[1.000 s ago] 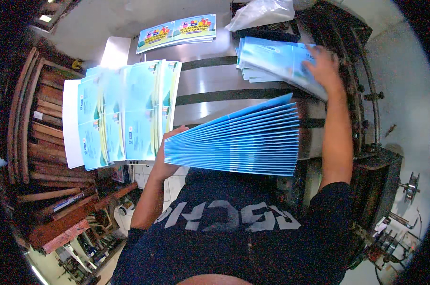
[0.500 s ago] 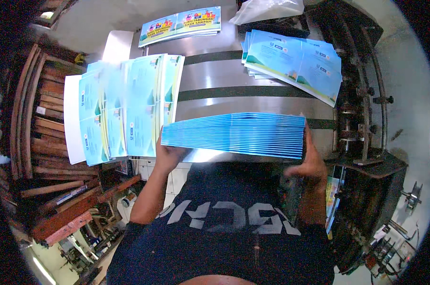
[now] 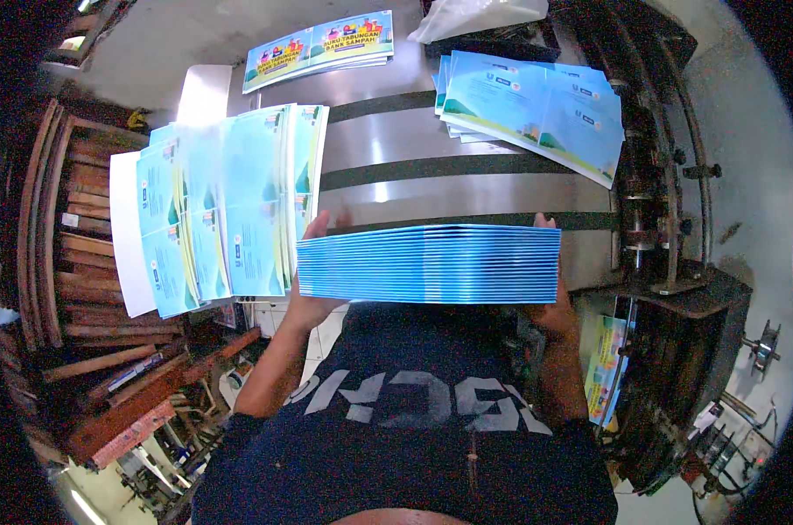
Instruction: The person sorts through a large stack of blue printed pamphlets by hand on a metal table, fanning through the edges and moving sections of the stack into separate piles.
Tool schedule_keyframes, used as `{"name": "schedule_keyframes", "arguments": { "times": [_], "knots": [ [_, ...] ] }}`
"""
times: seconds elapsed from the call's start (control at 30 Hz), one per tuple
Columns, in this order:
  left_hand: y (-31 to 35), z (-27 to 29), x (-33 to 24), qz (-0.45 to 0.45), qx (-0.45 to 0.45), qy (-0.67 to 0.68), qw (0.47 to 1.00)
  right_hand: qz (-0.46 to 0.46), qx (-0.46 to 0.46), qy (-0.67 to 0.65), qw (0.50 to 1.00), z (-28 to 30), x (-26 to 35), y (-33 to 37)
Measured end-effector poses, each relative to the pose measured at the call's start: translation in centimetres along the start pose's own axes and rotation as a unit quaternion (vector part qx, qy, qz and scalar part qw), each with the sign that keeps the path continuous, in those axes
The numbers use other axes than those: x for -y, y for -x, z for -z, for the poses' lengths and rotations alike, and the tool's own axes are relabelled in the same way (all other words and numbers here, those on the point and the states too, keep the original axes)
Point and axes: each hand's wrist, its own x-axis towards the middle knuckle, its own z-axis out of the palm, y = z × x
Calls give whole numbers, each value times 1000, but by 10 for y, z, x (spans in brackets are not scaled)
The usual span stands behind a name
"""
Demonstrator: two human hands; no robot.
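Observation:
A thick stack of blue printed sheets point(image 3: 427, 267) stands between my two hands near the front edge of the metal table, its layered edges facing me. My left hand point(image 3: 313, 302) cups its left end, with fingers reaching above the top corner, slightly blurred. My right hand point(image 3: 550, 311) grips the opposite end, fingertips showing above the top right corner and the rest partly hidden behind the stack. The layers run nearly level and their ends line up closely at both sides.
On the table's left lie overlapping blue and green printed sheets point(image 3: 256, 201). More such sheets point(image 3: 532, 114) are at the back right, and a small colourful pile point(image 3: 318, 51) is at the back. A wooden rack point(image 3: 86, 254) stands left; dark machinery point(image 3: 659, 192) borders the right.
The stack has come from a tilted, skewed position to a more level, even one. My right hand has wrapped closer round its end, and my left fingers now show above the top corner.

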Motion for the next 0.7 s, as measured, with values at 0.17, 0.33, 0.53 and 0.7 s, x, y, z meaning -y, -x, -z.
{"name": "schedule_keyframes", "arguments": {
  "times": [0.17, 0.33, 0.53, 0.7],
  "knots": [
    [-3, -6, -16, 59, -30, 31, 997, -135, -60, -159, 976, -8, 18, -4],
    [-25, 3, -59, 167, -16, 141, 976, -232, -151, -104, 955, -13, -15, 37],
    [-77, -11, -70, 220, 90, 43, 970, -382, -9, 277, 882, 31, 57, -17],
    [-87, -12, -47, 258, 120, 36, 958, -38, 58, 321, 944, -24, 73, -124]
  ]
}}
